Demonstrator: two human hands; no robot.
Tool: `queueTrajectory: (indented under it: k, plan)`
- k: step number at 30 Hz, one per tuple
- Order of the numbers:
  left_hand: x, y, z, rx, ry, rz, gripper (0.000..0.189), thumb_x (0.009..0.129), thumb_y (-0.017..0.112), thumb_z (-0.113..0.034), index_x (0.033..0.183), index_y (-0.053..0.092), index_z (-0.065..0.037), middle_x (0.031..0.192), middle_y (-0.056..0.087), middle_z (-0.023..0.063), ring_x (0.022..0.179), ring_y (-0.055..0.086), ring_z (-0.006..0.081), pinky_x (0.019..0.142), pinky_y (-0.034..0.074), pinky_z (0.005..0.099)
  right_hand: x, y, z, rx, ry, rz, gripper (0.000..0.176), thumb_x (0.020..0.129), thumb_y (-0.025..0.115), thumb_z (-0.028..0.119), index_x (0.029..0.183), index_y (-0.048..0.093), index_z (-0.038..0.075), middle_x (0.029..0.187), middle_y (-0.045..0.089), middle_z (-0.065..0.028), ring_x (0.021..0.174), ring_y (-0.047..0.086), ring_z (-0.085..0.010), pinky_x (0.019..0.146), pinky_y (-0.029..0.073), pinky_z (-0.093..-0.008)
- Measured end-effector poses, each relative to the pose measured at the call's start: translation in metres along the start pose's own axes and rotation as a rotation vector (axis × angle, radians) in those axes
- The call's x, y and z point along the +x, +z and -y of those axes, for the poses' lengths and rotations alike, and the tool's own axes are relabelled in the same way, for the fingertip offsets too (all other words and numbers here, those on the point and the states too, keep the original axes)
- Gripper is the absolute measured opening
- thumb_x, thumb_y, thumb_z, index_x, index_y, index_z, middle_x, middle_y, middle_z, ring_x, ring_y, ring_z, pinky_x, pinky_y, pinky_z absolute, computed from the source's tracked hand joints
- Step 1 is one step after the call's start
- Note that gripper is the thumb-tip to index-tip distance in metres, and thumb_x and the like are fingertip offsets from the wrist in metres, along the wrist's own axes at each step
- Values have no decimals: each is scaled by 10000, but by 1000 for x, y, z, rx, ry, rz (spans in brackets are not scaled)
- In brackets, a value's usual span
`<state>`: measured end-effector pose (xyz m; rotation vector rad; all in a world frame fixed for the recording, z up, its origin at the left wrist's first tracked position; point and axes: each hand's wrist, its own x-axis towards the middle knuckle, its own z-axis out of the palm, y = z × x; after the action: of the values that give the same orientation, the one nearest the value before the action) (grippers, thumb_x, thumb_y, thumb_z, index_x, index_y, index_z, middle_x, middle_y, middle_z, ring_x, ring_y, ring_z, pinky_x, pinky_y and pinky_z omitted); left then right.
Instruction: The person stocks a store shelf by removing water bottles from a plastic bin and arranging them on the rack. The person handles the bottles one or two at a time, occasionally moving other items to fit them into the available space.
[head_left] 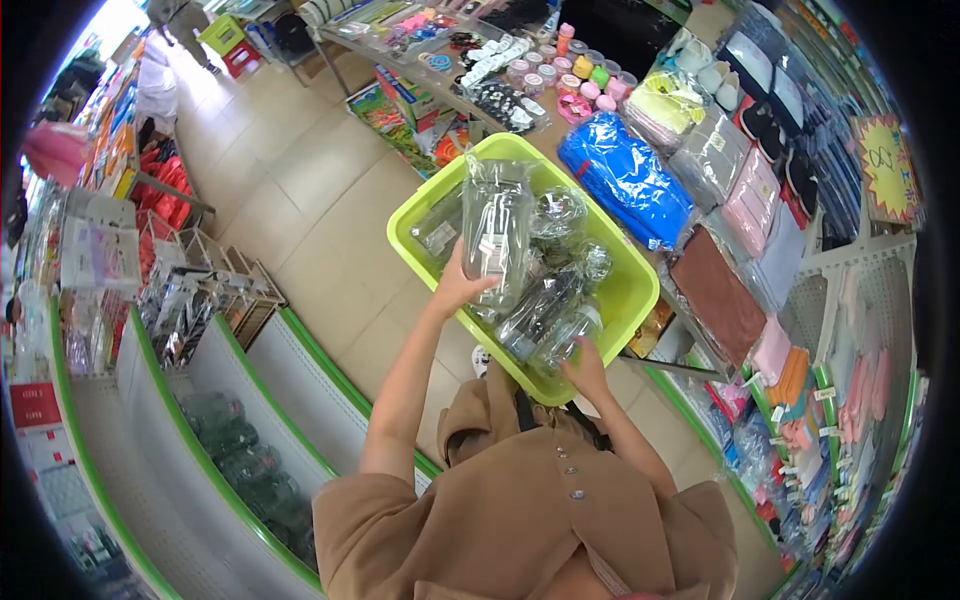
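A lime-green plastic tub (632, 308) in front of my body holds several clear bottles in crinkled plastic wrap. My left hand (462, 285) is closed around a tall wrapped clear bottle (497, 215), raised over the tub's left part. Down at the tub's near right end, my right hand (588, 372) grips the end of another clear bottle (568, 332); part of its fingers is hidden. Between the hands lies a darker wrapped bottle (540, 308). Round wrapped tops (558, 212) show toward the tub's far right side.
Shelves with green edges (225, 370) stand at left, with clear bottles (250, 470) on one level. At right, a display table carries a blue wrapped package (628, 180), folded textiles (715, 290) and small jars (580, 75). Tiled floor (270, 190) runs along the aisle; a person (180, 25) stands far off.
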<state>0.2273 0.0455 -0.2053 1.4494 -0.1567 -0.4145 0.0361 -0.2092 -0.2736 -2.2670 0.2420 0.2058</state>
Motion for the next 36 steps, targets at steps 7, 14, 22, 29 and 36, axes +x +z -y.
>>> queueTrajectory:
  k: [7,14,22,29,36]
  plan:
    - [-114,65,-60,7,248,-82,1029,557,775,-170,1337,128,11,1271,369,153,1166,390,235,973,319,353,16,-60,131,634,-298,201,883,661,714,252,1317,171,16,1304,331,-169,1192,355,-290,969,297,-396]
    - [-221,153,-81,555,453,-472,1070,519,782,-271,1324,148,35,1280,351,210,1162,407,312,965,340,377,-51,-82,156,915,-614,490,1024,612,749,252,1344,75,9,1326,286,-173,1242,281,-285,1010,242,-391]
    - [-337,209,-105,817,389,-751,1026,519,796,-257,1324,212,-2,1225,380,212,1107,438,321,913,385,383,-114,-79,155,1098,-553,950,926,613,749,281,1312,210,0,1310,317,-147,1208,339,-280,990,290,-380]
    - [-429,232,-94,556,382,-974,863,601,711,-340,1289,314,-2,1188,412,142,1081,425,252,894,358,356,-152,-39,151,1095,-594,1328,638,684,694,362,1154,425,24,1017,529,-65,877,511,-157,751,411,-298]
    - [-529,267,-76,539,369,-1231,897,610,733,-316,1317,259,-32,1171,358,135,1051,400,256,907,347,347,-219,5,159,939,-384,1644,700,650,720,323,1189,384,30,1084,484,-57,941,487,-178,783,412,-313]
